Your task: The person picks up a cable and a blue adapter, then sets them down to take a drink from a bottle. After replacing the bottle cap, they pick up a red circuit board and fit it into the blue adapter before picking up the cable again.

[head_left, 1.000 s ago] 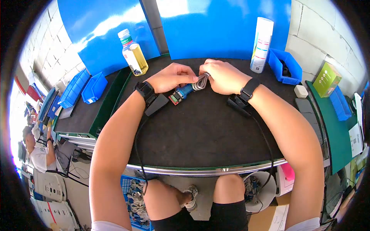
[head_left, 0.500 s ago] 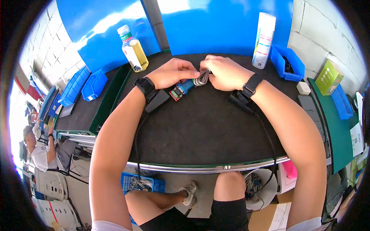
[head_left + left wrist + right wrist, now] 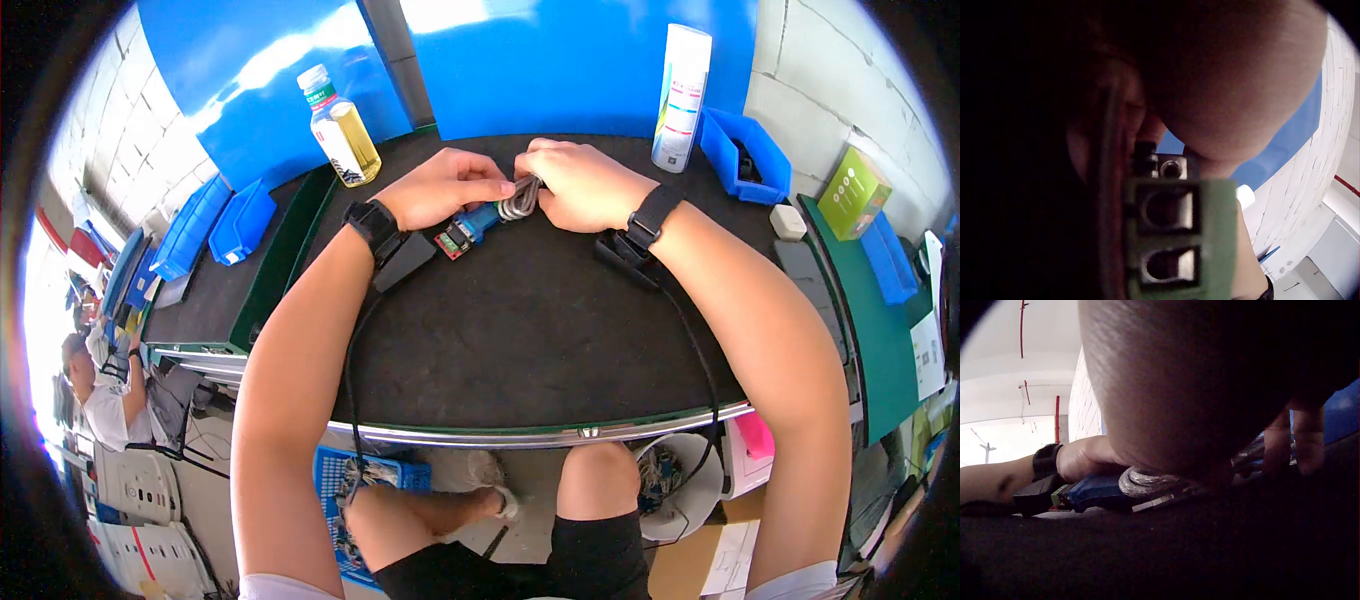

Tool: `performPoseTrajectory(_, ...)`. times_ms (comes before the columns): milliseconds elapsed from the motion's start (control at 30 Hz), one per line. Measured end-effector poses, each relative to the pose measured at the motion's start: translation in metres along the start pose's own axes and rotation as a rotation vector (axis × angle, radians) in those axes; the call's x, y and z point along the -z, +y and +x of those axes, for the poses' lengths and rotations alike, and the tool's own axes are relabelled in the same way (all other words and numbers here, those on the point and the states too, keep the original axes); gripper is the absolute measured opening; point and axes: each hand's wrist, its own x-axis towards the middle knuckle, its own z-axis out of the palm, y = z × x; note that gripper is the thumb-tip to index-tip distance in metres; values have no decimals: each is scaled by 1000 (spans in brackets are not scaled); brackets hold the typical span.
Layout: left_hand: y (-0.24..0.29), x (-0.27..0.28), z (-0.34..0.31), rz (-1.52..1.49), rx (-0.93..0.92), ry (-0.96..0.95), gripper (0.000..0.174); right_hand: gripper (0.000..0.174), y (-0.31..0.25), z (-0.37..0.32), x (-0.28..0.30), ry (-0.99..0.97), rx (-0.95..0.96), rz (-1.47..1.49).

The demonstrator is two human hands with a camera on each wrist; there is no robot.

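Note:
A grey cable [image 3: 517, 204] is bundled into a coil between the two hands, over the black mat. Its blue connector [image 3: 480, 219] points toward the front left and bears a small red circuit board [image 3: 451, 246]. A green screw terminal block [image 3: 1217, 237] fills the near part of the left wrist view. My left hand [image 3: 443, 189] pinches the coil where it meets the connector, thumb on top. With curled fingers my right hand [image 3: 585, 186] grips the coil's other end; its fingertips are partly hidden. Beneath the coil, a flat metal plug [image 3: 1154, 503] shows in the right wrist view.
Toward the back stand a bottle of yellow liquid [image 3: 345, 135] and a white spray can [image 3: 682, 100]. A blue bin [image 3: 745, 165] with dark parts sits at the back right, beside a small white block [image 3: 787, 222]. Below the table are a blue basket [image 3: 410, 476] and a white bucket [image 3: 700, 495], both holding cables.
Both hands stay on the cable, with only slight shifts of the fingers and coil. Below the table, the person's left leg has moved and more of the blue basket shows.

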Motion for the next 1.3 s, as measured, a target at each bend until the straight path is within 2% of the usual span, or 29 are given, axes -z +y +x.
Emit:
performPoseTrajectory(100,-7,0,1,-19,-35,7,34,28,3,0,-2,5,20,10)
performPoseTrajectory(167,3,0,-5,2,10,14,33,28,0,1,1,11,43,18)
performPoseTrajectory(267,5,-1,-1,28,-7,8,32,28,-1,-1,2,-5,-16,25)
performPoseTrajectory(733,2,0,-1,41,-2,18,34,29,-1,-1,4,-26,-3,33)
performPoseTrajectory(800,10,1,-4,26,26,-3,32,26,2,-1,-2,20,27,17)
performPoseTrajectory(833,-3,1,1,7,-19,2,32,24,4,-1,-4,51,47,11)
performPoseTrajectory(967,5,-1,-3,-15,-20,3,33,27,1,-2,-2,18,9,1)
performPoseTrajectory(1033,11,2,-6,-14,-2,6,34,27,-3,-4,-2,65,9,2)
performPoseTrajectory(1100,12,8,-8,-78,82,133,35,30,-8,-6,5,-25,-46,9)
performPoseTrajectory(1233,-33,42,-4,-218,196,864,40,29,-7,-8,6,-24,-37,22)
performPoseTrajectory(1300,-60,68,-12,-81,293,1143,38,28,-7,-7,6,-43,-43,8)
